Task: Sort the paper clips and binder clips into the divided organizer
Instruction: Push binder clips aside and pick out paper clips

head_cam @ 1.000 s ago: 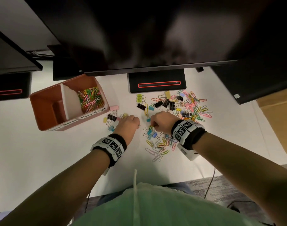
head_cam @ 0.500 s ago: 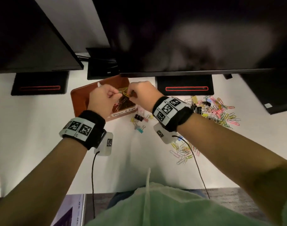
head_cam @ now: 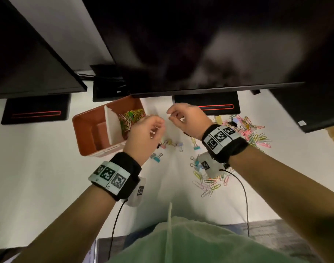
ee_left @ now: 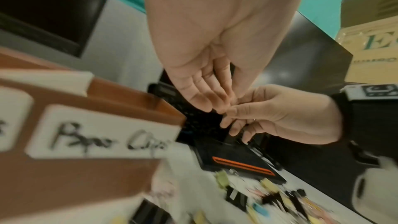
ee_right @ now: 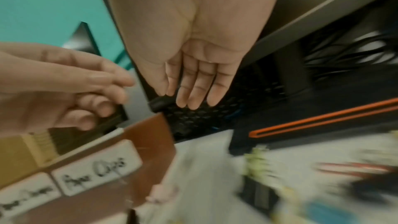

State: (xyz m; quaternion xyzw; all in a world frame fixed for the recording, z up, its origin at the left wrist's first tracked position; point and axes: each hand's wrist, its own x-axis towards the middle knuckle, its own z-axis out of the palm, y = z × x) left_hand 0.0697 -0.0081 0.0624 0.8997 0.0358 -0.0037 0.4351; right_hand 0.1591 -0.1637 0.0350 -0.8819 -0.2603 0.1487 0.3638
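The brown divided organizer (head_cam: 80,133) stands at the back left of the white table, and its white divider (head_cam: 110,126) splits it in two. Coloured paper clips (head_cam: 133,116) fill the right compartment, labelled "Paper Clips" (ee_left: 103,135). What lies in the left compartment is unclear. My left hand (head_cam: 160,128) hovers at the organizer's right edge with relaxed fingers that hold nothing. My right hand (head_cam: 171,114) hangs just right of it, fingers straight and empty in the right wrist view (ee_right: 187,100). A mixed pile of clips (head_cam: 251,133) lies to the right.
Small binder clips (head_cam: 158,158) lie below my left hand, and loose paper clips (head_cam: 207,185) lie near the table's front. Black monitor stands with red stripes (head_cam: 215,107) sit behind, under dark screens. Wrist cables (head_cam: 244,196) trail toward me.
One second ago both hands picked at the pile. Half a second ago they held clips over the right compartment. Now they have drawn back to its right, empty.
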